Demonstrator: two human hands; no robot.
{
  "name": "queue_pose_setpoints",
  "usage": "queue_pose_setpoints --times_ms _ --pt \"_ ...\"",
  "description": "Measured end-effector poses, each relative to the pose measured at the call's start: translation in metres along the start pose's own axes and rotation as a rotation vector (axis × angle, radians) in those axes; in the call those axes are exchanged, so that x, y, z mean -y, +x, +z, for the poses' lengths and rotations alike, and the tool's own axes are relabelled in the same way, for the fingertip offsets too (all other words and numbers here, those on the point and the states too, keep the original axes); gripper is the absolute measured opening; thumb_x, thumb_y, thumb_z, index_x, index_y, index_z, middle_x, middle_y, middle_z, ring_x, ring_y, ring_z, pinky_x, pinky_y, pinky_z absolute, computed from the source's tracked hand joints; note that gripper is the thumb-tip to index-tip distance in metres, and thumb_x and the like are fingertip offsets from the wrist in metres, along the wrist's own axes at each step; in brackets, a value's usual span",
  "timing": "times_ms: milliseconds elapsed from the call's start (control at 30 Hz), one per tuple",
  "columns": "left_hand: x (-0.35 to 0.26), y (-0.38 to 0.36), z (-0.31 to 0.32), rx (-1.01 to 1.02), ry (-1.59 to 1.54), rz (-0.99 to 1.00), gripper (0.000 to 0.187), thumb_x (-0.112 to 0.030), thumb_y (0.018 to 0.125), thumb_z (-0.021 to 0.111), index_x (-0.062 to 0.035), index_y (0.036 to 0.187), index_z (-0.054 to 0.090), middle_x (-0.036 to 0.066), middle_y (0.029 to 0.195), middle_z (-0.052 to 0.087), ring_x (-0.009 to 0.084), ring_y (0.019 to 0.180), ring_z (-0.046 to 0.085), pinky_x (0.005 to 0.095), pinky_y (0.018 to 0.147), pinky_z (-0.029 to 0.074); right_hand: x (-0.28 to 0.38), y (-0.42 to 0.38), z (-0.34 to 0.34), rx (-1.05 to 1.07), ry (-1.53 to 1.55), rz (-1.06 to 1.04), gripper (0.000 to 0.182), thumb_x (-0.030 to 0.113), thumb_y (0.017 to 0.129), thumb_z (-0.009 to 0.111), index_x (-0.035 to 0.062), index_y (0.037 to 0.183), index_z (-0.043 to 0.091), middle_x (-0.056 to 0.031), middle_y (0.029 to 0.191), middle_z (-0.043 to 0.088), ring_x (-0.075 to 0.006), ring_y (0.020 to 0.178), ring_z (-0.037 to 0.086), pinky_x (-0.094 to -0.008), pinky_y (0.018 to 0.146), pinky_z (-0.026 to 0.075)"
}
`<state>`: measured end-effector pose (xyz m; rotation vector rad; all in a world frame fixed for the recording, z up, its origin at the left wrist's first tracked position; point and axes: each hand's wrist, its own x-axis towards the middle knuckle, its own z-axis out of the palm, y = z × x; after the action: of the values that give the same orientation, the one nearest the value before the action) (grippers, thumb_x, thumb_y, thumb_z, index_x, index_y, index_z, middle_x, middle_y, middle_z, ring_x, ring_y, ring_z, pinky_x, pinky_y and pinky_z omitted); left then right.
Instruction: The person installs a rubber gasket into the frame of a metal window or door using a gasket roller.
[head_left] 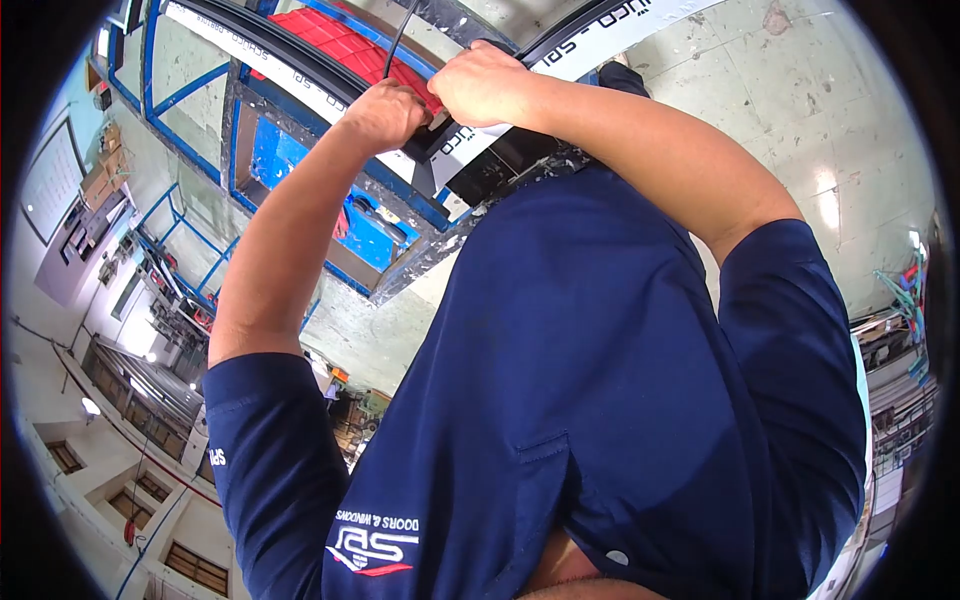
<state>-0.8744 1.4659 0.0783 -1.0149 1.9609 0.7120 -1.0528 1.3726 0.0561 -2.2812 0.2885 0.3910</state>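
My left hand (388, 115), fingers curled, presses on the corner of a window frame (465, 147) wrapped in white film printed SCHÜCO and SPI. Close beside it, my right hand (478, 85) bends over the same corner, its fingers closed against the inner edge. A black strip (335, 78) runs along the frame's inner side toward the left hand. What lies right under the fingertips is hidden. A thin dark cord (402, 38) hangs down just behind the hands.
The frame rests on a blue metal stand (195, 88) with paint-spotted bars. Red padded sheeting (335, 45) lies inside it, and a blue board (280, 155) with a tool (380, 218) sits below. Boxes (105, 180) and racks stand further left. Stained floor (760, 110) stretches right.
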Motion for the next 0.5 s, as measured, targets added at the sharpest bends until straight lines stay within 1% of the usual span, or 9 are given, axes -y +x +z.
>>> queue_pose_setpoints --times_ms 100,133,200,233,267,333,367,467,500 --pt "0.008 0.012 -0.005 0.073 -0.120 -0.067 0.021 -0.035 0.089 0.070 -0.0157 0.096 0.075 0.004 0.090 0.073 0.0229 0.102 0.067 0.0376 0.103 0.044 0.002 -0.003 -0.009 0.018 0.008 -0.020 0.018 0.012 0.088 0.062 0.0081 0.098 0.075 -0.0174 0.100 0.075 -0.0333 0.101 0.072 -0.0465 0.103 0.045" --pt "0.009 0.012 -0.014 0.064 -0.127 -0.081 0.021 -0.035 0.089 0.070 -0.0157 0.096 0.075 0.004 0.090 0.073 0.0229 0.102 0.067 0.0376 0.103 0.044 0.003 -0.002 -0.011 0.042 -0.009 -0.022 0.017 0.012 0.088 0.061 0.0064 0.096 0.075 -0.0181 0.100 0.075 -0.0341 0.099 0.072 -0.0468 0.100 0.047" --pt "0.010 0.011 -0.026 0.115 0.051 -0.012 0.033 -0.046 0.084 0.074 -0.0147 0.095 0.076 0.005 0.088 0.074 0.0233 0.102 0.068 0.0393 0.106 0.041 0.006 0.002 -0.014 0.072 -0.044 -0.040 0.017 0.012 0.088 0.061 0.0046 0.095 0.075 -0.0187 0.099 0.075 -0.0350 0.098 0.073 -0.0472 0.098 0.049" --pt "0.011 0.013 -0.024 0.105 0.104 -0.061 0.046 -0.059 0.079 0.075 -0.0161 0.097 0.077 0.004 0.091 0.075 0.0231 0.106 0.067 0.0404 0.111 0.036 0.008 0.004 -0.015 0.089 -0.054 -0.031 0.018 0.013 0.088 0.062 0.0043 0.096 0.076 -0.0169 0.102 0.076 -0.0327 0.100 0.073 -0.0461 0.095 0.051" --pt "0.011 0.013 -0.024 0.095 0.092 -0.080 0.046 -0.059 0.079 0.075 -0.0161 0.097 0.077 0.004 0.091 0.075 0.0231 0.106 0.067 0.0404 0.111 0.036 0.011 0.007 -0.017 0.107 -0.064 -0.021 0.019 0.013 0.088 0.063 0.0039 0.097 0.077 -0.0151 0.104 0.076 -0.0304 0.103 0.073 -0.0450 0.092 0.052" --pt "0.012 0.009 -0.032 -0.023 0.158 -0.113 0.051 -0.064 0.073 0.078 -0.0195 0.098 0.077 0.003 0.098 0.077 0.0209 0.112 0.067 0.0390 0.114 0.032 0.012 0.024 -0.006 0.157 -0.097 -0.012 0.022 0.014 0.089 0.063 0.0027 0.102 0.077 -0.0159 0.108 0.076 -0.0323 0.104 0.072 -0.0464 0.091 0.055" --pt "0.011 0.005 -0.036 -0.075 0.131 -0.108 0.056 -0.066 0.070 0.079 -0.0209 0.103 0.077 0.001 0.105 0.077 0.0194 0.122 0.062 0.0406 0.119 0.025 0.011 0.030 -0.002 0.188 -0.063 -0.048 0.022 0.018 0.092 0.062 0.0034 0.099 0.077 -0.0173 0.104 0.075 -0.0338 0.101 0.072 -0.0468 0.090 0.055" --pt "0.006 -0.005 -0.044 -0.054 0.121 -0.223 0.060 -0.067 0.068 0.079 -0.0214 0.106 0.076 0.001 0.110 0.076 0.0190 0.128 0.058 0.0427 0.122 0.020 0.015 0.046 0.003 0.247 -0.038 -0.129 0.024 0.023 0.094 0.062 0.0050 0.096 0.077 -0.0182 0.098 0.075 -0.0355 0.097 0.071 -0.0471 0.089 0.055" --pt "0.005 -0.010 -0.040 -0.100 0.118 -0.278 0.053 -0.061 0.071 0.080 -0.0222 0.107 0.077 0.001 0.108 0.076 0.0205 0.122 0.062 0.0434 0.121 0.022 0.014 0.053 0.007 0.265 -0.023 -0.169 0.024 0.025 0.094 0.062 0.0057 0.096 0.077 -0.0176 0.097 0.075 -0.0357 0.096 0.071 -0.0469 0.088 0.054"
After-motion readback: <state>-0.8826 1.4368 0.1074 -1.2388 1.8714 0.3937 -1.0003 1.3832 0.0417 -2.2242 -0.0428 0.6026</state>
